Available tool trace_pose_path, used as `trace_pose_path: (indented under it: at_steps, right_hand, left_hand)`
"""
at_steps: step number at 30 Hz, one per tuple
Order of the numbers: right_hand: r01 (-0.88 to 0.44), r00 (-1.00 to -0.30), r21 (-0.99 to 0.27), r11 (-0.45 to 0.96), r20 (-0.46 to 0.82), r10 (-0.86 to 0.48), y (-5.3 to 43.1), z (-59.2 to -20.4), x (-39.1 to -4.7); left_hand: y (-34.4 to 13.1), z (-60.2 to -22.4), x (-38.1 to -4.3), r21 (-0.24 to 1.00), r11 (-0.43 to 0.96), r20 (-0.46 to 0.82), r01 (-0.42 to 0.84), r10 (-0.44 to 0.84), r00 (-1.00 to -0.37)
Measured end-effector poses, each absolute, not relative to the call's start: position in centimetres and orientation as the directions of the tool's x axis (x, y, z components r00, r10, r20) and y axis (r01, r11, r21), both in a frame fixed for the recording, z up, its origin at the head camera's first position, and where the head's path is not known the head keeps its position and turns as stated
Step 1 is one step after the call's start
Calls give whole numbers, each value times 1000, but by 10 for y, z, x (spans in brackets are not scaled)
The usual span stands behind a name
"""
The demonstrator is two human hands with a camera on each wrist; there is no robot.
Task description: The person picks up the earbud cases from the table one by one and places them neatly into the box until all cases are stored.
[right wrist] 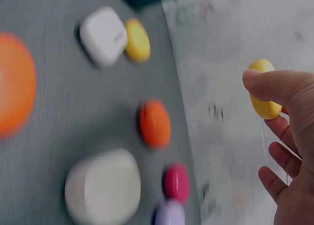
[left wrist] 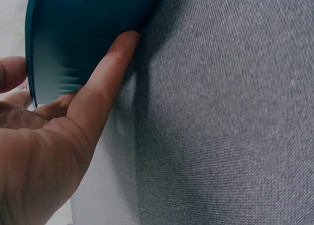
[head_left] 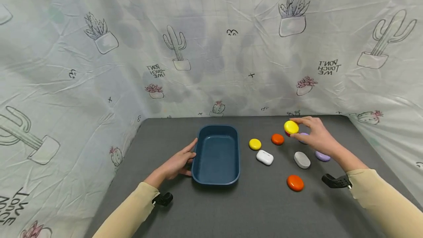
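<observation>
A dark blue rectangular bin [head_left: 216,157] stands on the grey tabletop. At its left wall my left hand [head_left: 176,162] rests with extended fingers; the left wrist view shows a straight finger [left wrist: 105,75] along the outside of the bin wall [left wrist: 93,29]. My right hand [head_left: 312,133] pinches a glossy yellow round piece [head_left: 291,127] between thumb and fingertips, raised over the far right of the table. In the right wrist view this yellow piece [right wrist: 265,90] sits under the thumb. Below the hand, a pink piece [right wrist: 177,182] and a lilac piece [head_left: 303,138] are partly hidden in the head view.
Between bin and right hand lie another yellow piece [head_left: 255,144], a white rounded case [head_left: 264,157] and an orange piece [head_left: 277,139]. Closer in are a grey-white oval piece [head_left: 302,160], a second orange piece [head_left: 295,183] and another lilac piece [head_left: 322,156]. A patterned curtain [head_left: 211,65] hangs behind the table.
</observation>
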State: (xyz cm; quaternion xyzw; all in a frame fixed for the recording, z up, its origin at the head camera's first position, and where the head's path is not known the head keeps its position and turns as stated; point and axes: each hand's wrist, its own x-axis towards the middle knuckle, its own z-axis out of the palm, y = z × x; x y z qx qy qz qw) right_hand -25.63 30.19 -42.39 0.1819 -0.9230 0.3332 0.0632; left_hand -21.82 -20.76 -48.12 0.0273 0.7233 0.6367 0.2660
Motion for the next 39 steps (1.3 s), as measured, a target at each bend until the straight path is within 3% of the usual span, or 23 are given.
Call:
trace_pose_path:
  at_steps: [17, 24, 39]
  right_hand:
    - [-538, -803, -645, 543, 197, -562, 156, -417, -273]
    - [-533, -771, -646, 547, 106, -628, 116, -420, -274]
    - [-686, -683, -312, 658, -35, -729, 66, -439, -277]
  left_hand:
    - [-208, -483, -212, 938, 186, -344, -293, 383, -857]
    - [-213, -480, -210, 940, 174, -340, -294, 403, -849]
    - [-213, -478, -207, 941, 173, -339, -293, 410, -847]
